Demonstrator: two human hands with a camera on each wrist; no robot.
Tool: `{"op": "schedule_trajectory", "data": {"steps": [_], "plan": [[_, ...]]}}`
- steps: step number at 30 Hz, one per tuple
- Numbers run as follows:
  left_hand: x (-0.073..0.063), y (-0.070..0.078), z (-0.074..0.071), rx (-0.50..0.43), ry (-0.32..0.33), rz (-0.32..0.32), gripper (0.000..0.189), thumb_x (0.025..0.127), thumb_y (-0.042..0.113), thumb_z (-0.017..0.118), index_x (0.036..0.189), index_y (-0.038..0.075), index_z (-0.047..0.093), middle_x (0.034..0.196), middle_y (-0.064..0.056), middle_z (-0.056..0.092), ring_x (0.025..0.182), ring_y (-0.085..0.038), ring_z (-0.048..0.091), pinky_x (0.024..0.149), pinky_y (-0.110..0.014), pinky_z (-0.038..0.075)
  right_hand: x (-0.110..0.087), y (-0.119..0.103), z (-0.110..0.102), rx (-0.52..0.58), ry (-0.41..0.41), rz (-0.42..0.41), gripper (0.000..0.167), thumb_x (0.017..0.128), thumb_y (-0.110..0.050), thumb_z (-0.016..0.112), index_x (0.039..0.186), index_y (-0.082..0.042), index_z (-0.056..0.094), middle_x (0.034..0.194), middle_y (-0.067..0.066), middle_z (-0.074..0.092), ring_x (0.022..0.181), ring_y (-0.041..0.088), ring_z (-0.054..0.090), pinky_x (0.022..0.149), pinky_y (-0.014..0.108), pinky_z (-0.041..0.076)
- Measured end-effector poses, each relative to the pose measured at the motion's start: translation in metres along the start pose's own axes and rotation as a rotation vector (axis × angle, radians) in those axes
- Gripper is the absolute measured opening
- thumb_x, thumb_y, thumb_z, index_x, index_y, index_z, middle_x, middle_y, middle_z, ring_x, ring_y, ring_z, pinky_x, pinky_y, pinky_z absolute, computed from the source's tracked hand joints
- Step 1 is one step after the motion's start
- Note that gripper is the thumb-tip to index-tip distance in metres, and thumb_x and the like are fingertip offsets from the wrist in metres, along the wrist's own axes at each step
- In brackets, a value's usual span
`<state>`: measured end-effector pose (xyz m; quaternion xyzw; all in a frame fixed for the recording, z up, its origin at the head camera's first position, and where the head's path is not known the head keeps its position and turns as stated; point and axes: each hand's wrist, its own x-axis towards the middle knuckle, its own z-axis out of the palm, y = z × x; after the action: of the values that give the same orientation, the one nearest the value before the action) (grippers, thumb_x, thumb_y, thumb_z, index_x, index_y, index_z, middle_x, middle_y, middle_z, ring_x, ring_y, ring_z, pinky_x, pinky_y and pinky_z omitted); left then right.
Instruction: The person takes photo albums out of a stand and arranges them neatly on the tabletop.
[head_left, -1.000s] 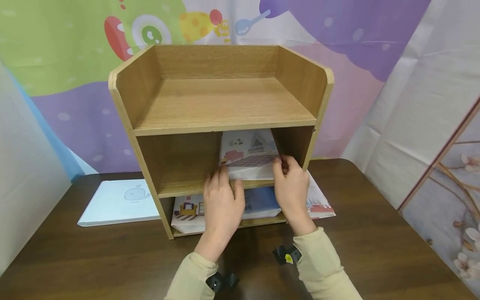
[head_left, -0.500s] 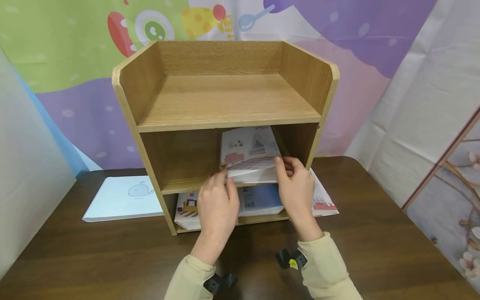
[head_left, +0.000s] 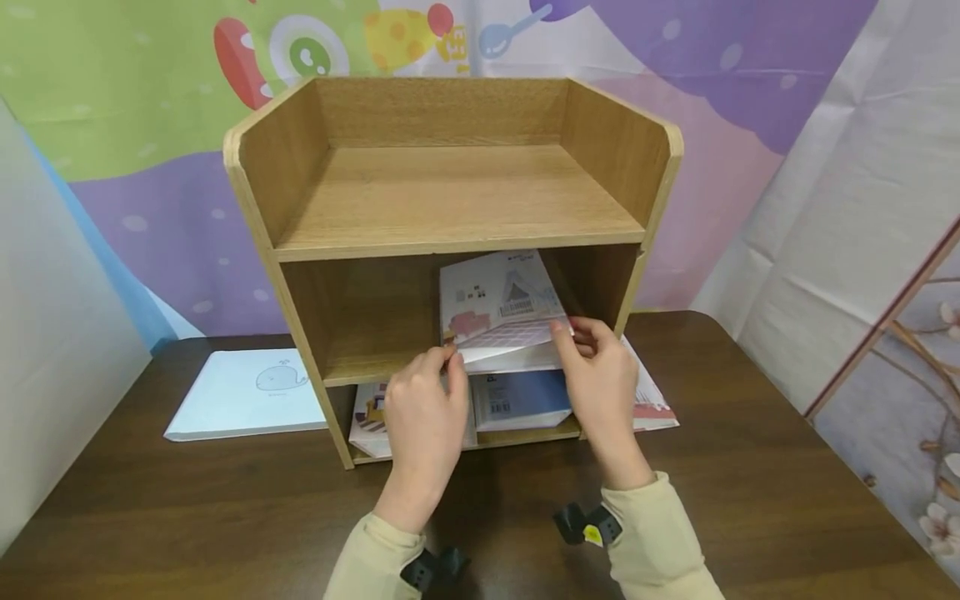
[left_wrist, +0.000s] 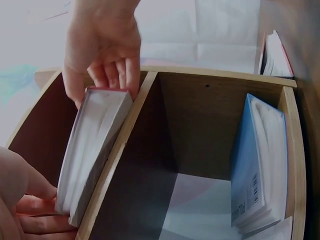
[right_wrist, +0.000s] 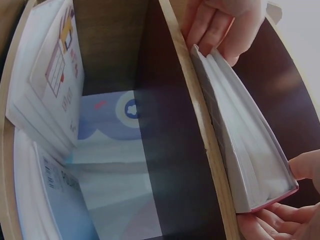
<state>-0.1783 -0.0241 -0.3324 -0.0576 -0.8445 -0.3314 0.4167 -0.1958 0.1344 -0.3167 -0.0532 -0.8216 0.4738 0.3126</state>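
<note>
A pale illustrated book (head_left: 498, 304) lies flat on the middle shelf, its page edges facing out and its front edge slightly over the shelf's edge. My left hand (head_left: 425, 425) pinches its front left corner, and my right hand (head_left: 602, 383) grips its front right corner. The cover bows up a little from the pages at the front. In the left wrist view my right hand (left_wrist: 107, 50) has its thumb on one side of the book and curled fingers on the other. The right wrist view shows my left hand (right_wrist: 227, 27) at the opposite corner.
A wooden shelf unit (head_left: 457, 200) stands on a dark table (head_left: 247, 525). Its bottom shelf holds a blue book (head_left: 521, 400) and other books (head_left: 369, 421). On the table, a white whale-print book (head_left: 247, 396) sits left of the unit and another book (head_left: 651, 396) right.
The book has slid a little outward toward me, and its front cover edge has risen from the pages. Both hands have drawn back slightly with it, the left fingers curling more.
</note>
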Motion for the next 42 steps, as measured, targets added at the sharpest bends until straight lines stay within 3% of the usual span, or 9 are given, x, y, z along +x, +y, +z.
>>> {"op": "schedule_trajectory", "data": {"steps": [10, 17, 21, 26, 29, 37, 42], "plan": [[0.003, -0.001, -0.008, 0.042, -0.02, 0.03, 0.012, 0.08, 0.017, 0.068, 0.077, 0.006, 0.07, 0.071, -0.007, 0.069, 0.064, -0.026, 0.064, 0.066, -0.041, 0.049, -0.003, 0.002, -0.007, 0.045, -0.049, 0.072, 0.034, 0.084, -0.031, 0.063, 0.105, -0.005, 0.066, 0.092, 0.013, 0.068, 0.082, 0.019, 0.065, 0.064, 0.015, 0.044], [0.003, -0.001, -0.01, 0.028, -0.022, 0.039, 0.009, 0.078, 0.016, 0.07, 0.076, 0.007, 0.07, 0.07, -0.006, 0.068, 0.062, -0.025, 0.063, 0.061, -0.04, 0.048, -0.004, 0.004, -0.01, 0.028, -0.083, 0.1, 0.035, 0.084, -0.033, 0.063, 0.108, -0.008, 0.066, 0.093, 0.009, 0.068, 0.081, 0.015, 0.063, 0.065, 0.017, 0.043], [0.003, -0.002, -0.013, -0.015, -0.062, -0.027, 0.01, 0.079, 0.017, 0.07, 0.076, 0.008, 0.07, 0.07, -0.005, 0.067, 0.061, -0.022, 0.062, 0.056, -0.038, 0.048, -0.007, 0.003, -0.01, 0.042, -0.1, 0.088, 0.035, 0.085, -0.031, 0.062, 0.109, -0.007, 0.065, 0.094, 0.01, 0.068, 0.08, 0.015, 0.061, 0.065, 0.018, 0.042], [0.008, -0.004, -0.017, -0.123, -0.154, -0.199, 0.01, 0.079, 0.02, 0.069, 0.083, 0.011, 0.069, 0.076, -0.002, 0.069, 0.067, -0.018, 0.064, 0.057, -0.036, 0.048, -0.011, 0.003, -0.009, 0.101, -0.113, 0.082, 0.032, 0.085, -0.026, 0.063, 0.109, -0.005, 0.064, 0.097, 0.012, 0.067, 0.087, 0.018, 0.062, 0.066, 0.015, 0.042], [0.01, -0.004, -0.018, -0.164, -0.192, -0.269, 0.012, 0.08, 0.021, 0.069, 0.088, 0.012, 0.069, 0.078, -0.001, 0.069, 0.069, -0.015, 0.064, 0.057, -0.033, 0.047, -0.011, 0.003, -0.01, 0.119, -0.112, 0.093, 0.032, 0.084, -0.025, 0.064, 0.109, -0.005, 0.064, 0.098, 0.013, 0.067, 0.087, 0.018, 0.062, 0.066, 0.014, 0.043], [0.01, -0.005, -0.017, -0.194, -0.238, -0.335, 0.036, 0.079, 0.023, 0.07, 0.11, 0.008, 0.064, 0.089, -0.003, 0.069, 0.076, -0.015, 0.065, 0.062, -0.033, 0.05, -0.013, 0.005, -0.012, 0.211, -0.111, 0.143, 0.032, 0.084, -0.021, 0.064, 0.111, -0.003, 0.064, 0.101, 0.015, 0.066, 0.081, 0.005, 0.059, 0.068, 0.011, 0.044], [0.01, -0.006, -0.017, -0.191, -0.23, -0.303, 0.031, 0.078, 0.023, 0.071, 0.104, 0.007, 0.068, 0.089, -0.004, 0.068, 0.074, -0.016, 0.064, 0.061, -0.033, 0.049, -0.015, 0.006, -0.012, 0.278, -0.107, 0.167, 0.03, 0.083, -0.016, 0.064, 0.11, -0.002, 0.064, 0.1, 0.014, 0.065, 0.08, 0.002, 0.058, 0.07, 0.012, 0.046]]}}
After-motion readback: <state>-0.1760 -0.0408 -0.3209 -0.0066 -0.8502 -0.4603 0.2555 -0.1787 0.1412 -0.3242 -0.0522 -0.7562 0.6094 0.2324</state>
